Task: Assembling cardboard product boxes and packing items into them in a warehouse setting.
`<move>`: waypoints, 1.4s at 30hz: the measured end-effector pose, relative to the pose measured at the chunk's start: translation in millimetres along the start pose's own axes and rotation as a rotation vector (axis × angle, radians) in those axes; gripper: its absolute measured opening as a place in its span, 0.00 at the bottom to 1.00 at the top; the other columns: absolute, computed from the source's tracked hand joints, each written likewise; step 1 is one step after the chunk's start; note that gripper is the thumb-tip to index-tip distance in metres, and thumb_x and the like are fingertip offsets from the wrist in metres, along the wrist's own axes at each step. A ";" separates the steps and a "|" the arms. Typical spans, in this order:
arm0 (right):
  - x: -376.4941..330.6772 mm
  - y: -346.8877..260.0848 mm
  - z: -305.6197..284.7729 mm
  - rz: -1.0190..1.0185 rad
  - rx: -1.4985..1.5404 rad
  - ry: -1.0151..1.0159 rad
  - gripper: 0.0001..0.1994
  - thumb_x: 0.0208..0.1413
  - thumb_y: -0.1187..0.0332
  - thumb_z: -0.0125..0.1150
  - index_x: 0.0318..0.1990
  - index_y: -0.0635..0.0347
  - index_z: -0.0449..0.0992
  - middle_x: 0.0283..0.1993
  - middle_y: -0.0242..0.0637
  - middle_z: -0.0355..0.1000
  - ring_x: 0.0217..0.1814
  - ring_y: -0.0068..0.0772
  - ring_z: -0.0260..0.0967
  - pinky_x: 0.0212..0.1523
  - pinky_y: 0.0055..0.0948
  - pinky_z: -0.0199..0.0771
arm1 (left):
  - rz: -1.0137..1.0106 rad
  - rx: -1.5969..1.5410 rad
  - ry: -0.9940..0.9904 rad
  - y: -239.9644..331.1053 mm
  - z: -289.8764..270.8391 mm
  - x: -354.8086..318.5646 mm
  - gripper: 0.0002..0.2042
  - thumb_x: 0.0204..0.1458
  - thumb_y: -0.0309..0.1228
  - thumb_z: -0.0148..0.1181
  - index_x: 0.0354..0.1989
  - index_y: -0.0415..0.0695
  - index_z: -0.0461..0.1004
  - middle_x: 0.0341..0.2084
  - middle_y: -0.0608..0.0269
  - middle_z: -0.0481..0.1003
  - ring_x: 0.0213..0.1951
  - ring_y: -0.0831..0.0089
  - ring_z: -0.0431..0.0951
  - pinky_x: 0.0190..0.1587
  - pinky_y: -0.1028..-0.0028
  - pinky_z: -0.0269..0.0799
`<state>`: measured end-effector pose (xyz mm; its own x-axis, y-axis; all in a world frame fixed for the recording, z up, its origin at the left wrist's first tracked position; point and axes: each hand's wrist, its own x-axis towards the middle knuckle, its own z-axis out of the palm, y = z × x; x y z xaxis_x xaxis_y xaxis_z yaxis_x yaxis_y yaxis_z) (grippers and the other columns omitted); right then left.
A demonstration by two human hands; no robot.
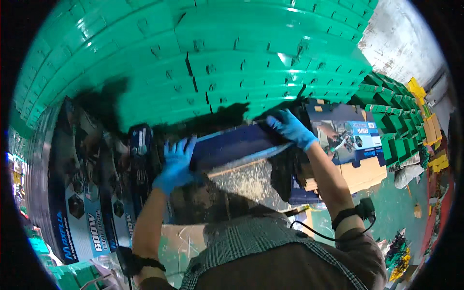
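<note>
A long, narrow dark blue cardboard box (237, 146) spans the space between my two blue-gloved hands, over the worktable. My left hand (175, 164) is at its left end, fingers up along the edge and the thumb side against the box. At the far right end, my right hand (292, 129) grips the box's corner with bent fingers. The box's right end is slightly farther away than its left, and a paler strip runs along its near edge. The undersides of both hands are hidden.
Upright printed dark boxes (82, 193) stand in a row at the left. Flattened printed cartons (345, 137) are piled on the right. Stacked green plastic bins (232, 58) form a wall behind the worn tabletop (251, 186). Smaller green bins (394, 123) sit farther right.
</note>
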<state>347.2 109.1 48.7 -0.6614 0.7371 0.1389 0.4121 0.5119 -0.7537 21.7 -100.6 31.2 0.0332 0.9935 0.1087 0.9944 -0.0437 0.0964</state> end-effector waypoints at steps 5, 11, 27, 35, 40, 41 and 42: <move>-21.2 -162.6 -83.8 -0.111 0.569 0.196 0.19 0.61 0.62 0.52 0.54 0.66 0.69 0.48 0.36 0.72 0.49 0.24 0.67 0.51 0.25 0.67 | -0.113 -0.487 0.330 2.5 28.9 -70.1 0.47 0.37 0.54 0.64 0.64 0.39 0.53 0.58 0.45 0.59 0.58 0.51 0.60 0.62 0.50 0.49; 67.0 -159.9 -85.5 -0.235 -0.430 0.171 0.13 0.55 0.63 0.54 0.41 0.63 0.75 0.40 0.43 0.74 0.42 0.39 0.72 0.43 0.34 0.71 | -0.052 -0.743 -0.581 90.4 88.5 -67.9 0.22 0.58 0.44 0.49 0.58 0.46 0.66 0.60 0.49 0.61 0.57 0.52 0.64 0.62 0.52 0.54; 28.8 -178.6 -77.4 -0.496 -0.800 0.560 0.07 0.47 0.66 0.63 0.33 0.57 0.76 0.34 0.44 0.70 0.34 0.48 0.68 0.33 0.41 0.67 | -0.012 -0.450 0.218 29.6 157.0 -13.6 0.15 0.53 0.35 0.53 0.49 0.49 0.73 0.46 0.53 0.73 0.46 0.57 0.75 0.50 0.60 0.68; 5.5 -191.2 -38.0 -0.491 -0.278 0.443 0.03 0.52 0.69 0.59 0.33 0.57 0.75 0.26 0.43 0.68 0.24 0.47 0.65 0.24 0.39 0.63 | 0.030 -0.734 0.599 111.6 115.2 34.1 0.13 0.52 0.38 0.56 0.44 0.49 0.74 0.36 0.54 0.76 0.33 0.61 0.77 0.31 0.61 0.71; 29.7 -118.8 47.7 -0.780 -0.691 0.351 0.08 0.48 0.59 0.64 0.28 0.51 0.74 0.25 0.33 0.67 0.21 0.36 0.67 0.19 0.35 0.64 | -0.009 -0.248 0.407 92.2 140.4 -11.8 0.15 0.46 0.29 0.54 0.44 0.61 0.75 0.40 0.62 0.76 0.35 0.62 0.78 0.33 0.64 0.75; 28.6 -106.3 52.7 -0.769 -0.787 0.287 0.11 0.49 0.57 0.63 0.26 0.51 0.73 0.24 0.33 0.67 0.19 0.34 0.66 0.18 0.34 0.64 | 0.016 -0.312 0.425 92.1 131.8 -15.1 0.15 0.47 0.28 0.53 0.43 0.60 0.75 0.40 0.61 0.75 0.35 0.61 0.77 0.33 0.63 0.75; 36.0 -96.2 69.5 -0.802 -0.811 0.264 0.12 0.51 0.55 0.60 0.25 0.51 0.72 0.24 0.34 0.67 0.19 0.36 0.66 0.18 0.35 0.65 | 0.031 -0.362 0.442 87.8 119.7 -17.8 0.15 0.47 0.27 0.53 0.43 0.59 0.75 0.40 0.61 0.75 0.35 0.61 0.77 0.33 0.63 0.75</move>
<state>240.2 55.7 81.6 -0.8020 0.0947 0.5898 0.2778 0.9332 0.2279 120.4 -109.5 -80.7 -0.0604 0.8565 0.5126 0.8930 -0.1831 0.4112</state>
